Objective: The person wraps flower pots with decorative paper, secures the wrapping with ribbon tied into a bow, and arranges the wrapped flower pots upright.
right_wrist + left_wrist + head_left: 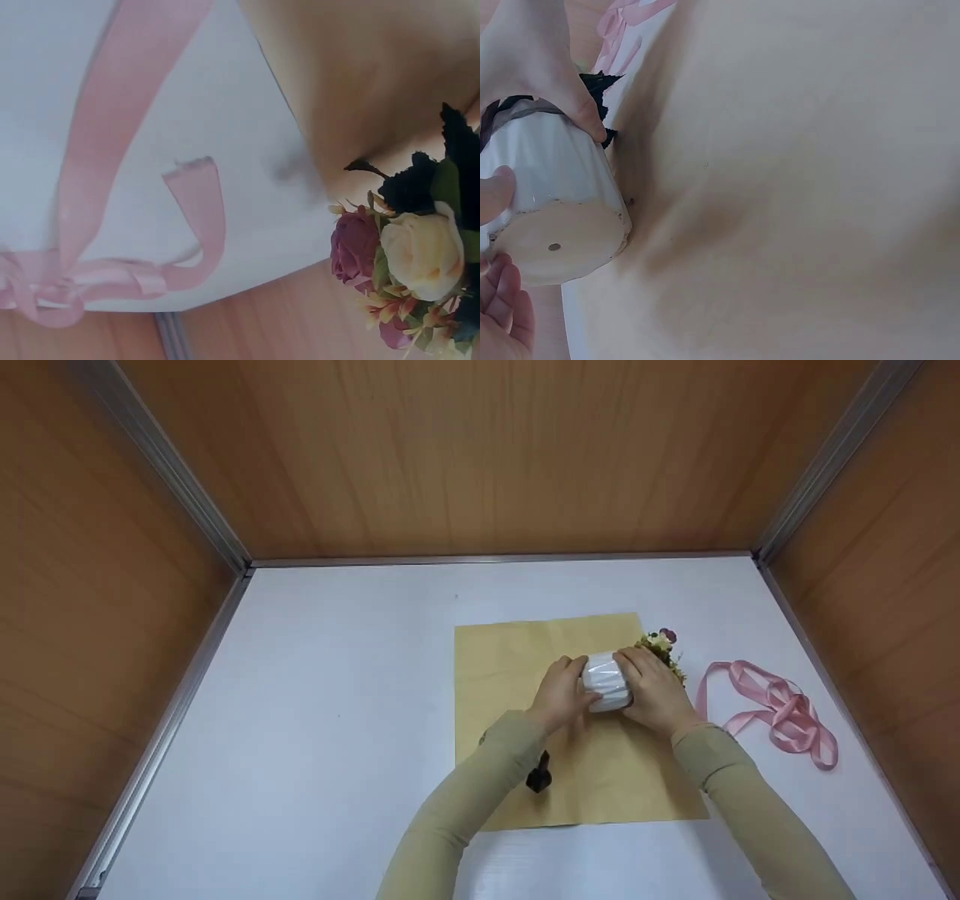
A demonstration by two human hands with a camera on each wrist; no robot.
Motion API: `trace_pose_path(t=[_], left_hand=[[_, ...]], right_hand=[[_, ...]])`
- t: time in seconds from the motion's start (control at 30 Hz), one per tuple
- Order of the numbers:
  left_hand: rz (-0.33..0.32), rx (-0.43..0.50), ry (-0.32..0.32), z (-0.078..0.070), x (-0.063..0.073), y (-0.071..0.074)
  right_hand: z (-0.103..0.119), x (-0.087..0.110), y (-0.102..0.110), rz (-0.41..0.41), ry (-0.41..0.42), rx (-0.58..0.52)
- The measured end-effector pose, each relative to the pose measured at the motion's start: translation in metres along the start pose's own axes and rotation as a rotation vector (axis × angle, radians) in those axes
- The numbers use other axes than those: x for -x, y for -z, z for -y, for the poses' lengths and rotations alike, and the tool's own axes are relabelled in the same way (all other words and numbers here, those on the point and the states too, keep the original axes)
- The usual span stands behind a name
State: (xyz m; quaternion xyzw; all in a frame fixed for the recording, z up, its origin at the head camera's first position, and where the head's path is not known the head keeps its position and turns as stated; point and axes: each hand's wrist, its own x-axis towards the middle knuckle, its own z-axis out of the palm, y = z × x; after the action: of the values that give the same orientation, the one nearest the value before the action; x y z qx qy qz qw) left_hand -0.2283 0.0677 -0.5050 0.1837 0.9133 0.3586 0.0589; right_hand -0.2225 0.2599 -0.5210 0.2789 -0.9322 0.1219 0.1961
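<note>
Both hands hold a white ribbed flowerpot (606,682) lying tilted on its side above a sheet of tan wrapping paper (510,660). My left hand (557,696) grips it near the base, thumb on the near side. Around the rim end curls my right hand (656,690). In the left wrist view the pot's flat base (562,244) with a small hole faces the camera, and the right hand (532,64) clasps the rim. Artificial flowers (660,643) stick out to the right. The right wrist view shows a cream rose (424,251) and a purple rose (354,247) among dark leaves.
A loosely tangled pink ribbon (795,720) lies on the white table (337,675), right of the paper. A small black object (538,776) rests on the paper, partly hidden by the left sleeve. Wood-grain panels (495,457) enclose the back and both sides.
</note>
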Motion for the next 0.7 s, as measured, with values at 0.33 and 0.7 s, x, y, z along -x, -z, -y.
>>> trace_pose_path(t=[0.33,0.7], left_hand=[[0.033,0.007,0.054,0.000,-0.006,-0.007],[0.020,-0.066,-0.022,-0.006,-0.008,-0.012]], right_hand=[[-0.004,0.006,-0.007,0.029,-0.049,-0.034],[-0.015,0.012,-0.009,0.026,-0.083,-0.067]])
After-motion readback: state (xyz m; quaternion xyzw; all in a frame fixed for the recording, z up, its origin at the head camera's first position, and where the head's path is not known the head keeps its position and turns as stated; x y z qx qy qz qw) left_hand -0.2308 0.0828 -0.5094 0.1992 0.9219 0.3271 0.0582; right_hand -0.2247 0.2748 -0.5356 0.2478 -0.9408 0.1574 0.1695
